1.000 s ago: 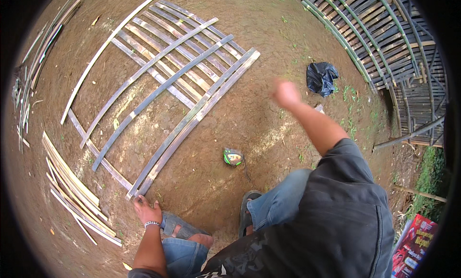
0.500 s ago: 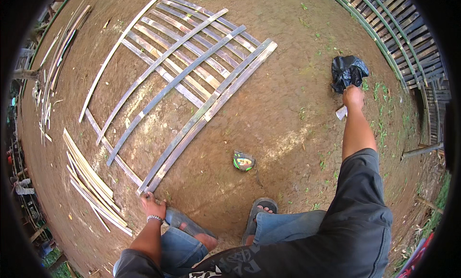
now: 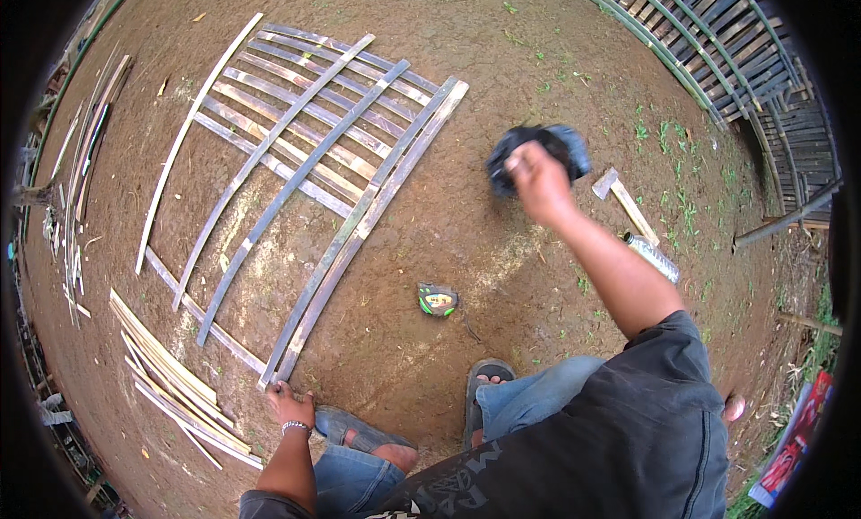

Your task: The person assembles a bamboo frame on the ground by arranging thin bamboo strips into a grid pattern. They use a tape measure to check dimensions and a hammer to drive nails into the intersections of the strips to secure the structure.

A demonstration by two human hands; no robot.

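Right hand (image 3: 536, 180) outstretched, gripping black bag (image 3: 538, 151), left hand (image 3: 289, 402) fingers spread, resting on dirt beside bamboo frame (image 3: 305, 169)

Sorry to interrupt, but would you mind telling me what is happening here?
A person crouches on bare dirt beside a bamboo slat lattice. The left hand rests on the ground at the lattice's near end, and the right hand holds a black plastic bag off the ground. A green tape measure, a hatchet and a bottle lie nearby.
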